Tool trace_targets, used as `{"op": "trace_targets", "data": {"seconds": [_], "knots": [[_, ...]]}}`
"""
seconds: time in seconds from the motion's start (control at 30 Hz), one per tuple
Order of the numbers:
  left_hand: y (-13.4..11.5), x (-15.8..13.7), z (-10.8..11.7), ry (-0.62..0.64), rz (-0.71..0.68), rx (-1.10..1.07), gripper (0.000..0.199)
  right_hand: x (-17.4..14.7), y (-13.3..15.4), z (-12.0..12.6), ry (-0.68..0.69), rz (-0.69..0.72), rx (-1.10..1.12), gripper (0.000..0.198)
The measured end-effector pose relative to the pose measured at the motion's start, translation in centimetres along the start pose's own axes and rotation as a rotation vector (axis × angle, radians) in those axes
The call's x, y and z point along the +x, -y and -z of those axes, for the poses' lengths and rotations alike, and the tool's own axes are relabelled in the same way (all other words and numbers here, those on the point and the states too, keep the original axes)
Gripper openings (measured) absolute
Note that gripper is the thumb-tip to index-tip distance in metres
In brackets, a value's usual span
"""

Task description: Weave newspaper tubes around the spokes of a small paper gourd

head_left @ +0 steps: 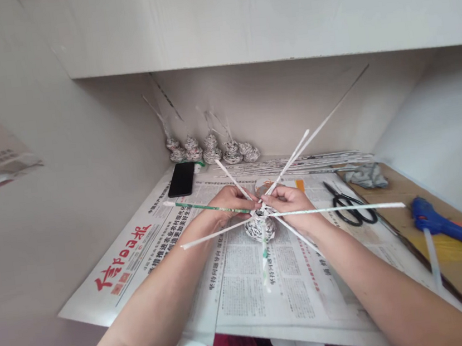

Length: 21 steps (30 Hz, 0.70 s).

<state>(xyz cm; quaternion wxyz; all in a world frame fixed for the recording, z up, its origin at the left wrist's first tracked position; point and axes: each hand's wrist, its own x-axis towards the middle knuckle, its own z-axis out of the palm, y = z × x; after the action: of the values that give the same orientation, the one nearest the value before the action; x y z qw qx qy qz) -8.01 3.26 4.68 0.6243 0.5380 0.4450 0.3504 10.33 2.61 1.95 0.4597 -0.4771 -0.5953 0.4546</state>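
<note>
A small round body woven from rolled newspaper [259,227] stands above the newspaper sheets, with several paper sticks radiating from its top. My left hand [234,199] is closed on its upper left side, fingers pinching at the base of the sticks. From the other side my right hand [287,201] pinches the sticks where they meet, its thumb and fingers close to the left fingertips. One long paper stick [332,109] points up and to the right past my right hand. A green-patterned stick [205,206] crosses in front of my left hand.
Along the back wall stand several finished-looking woven paper gourds [211,148]. A black phone [181,179] lies before them, and loose paper sticks [297,163] lie behind my hands. To the right are black scissors [351,206], a crumpled grey cloth [366,176] and a blue glue gun [443,225] on cardboard [404,182].
</note>
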Motion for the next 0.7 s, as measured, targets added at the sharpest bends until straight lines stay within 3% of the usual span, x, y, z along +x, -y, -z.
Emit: {"op": "trace_targets", "data": {"seconds": [0.27, 0.4, 0.57, 0.7], "knots": [[0.1, 0.1, -0.2, -0.027, -0.003, -0.005, 0.026, -0.1, 0.8, 0.2, 0.028, 0.01, 0.033, 0.028], [-0.1, -0.2, -0.3, -0.019, -0.011, -0.013, 0.025, -0.5, 1.8, 0.8, 0.159, -0.089, -0.002, 0.032], [-0.1, -0.3, -0.3, 0.019, -0.003, -0.039, 0.029, -0.6, 2.4, 1.9, 0.286, -0.288, 0.124, 0.036], [0.0, -0.3, -0.2, 0.053, -0.021, -0.036, 0.03, -0.3, 2.7, 2.5, 0.367, -0.343, 0.154, 0.035]]}}
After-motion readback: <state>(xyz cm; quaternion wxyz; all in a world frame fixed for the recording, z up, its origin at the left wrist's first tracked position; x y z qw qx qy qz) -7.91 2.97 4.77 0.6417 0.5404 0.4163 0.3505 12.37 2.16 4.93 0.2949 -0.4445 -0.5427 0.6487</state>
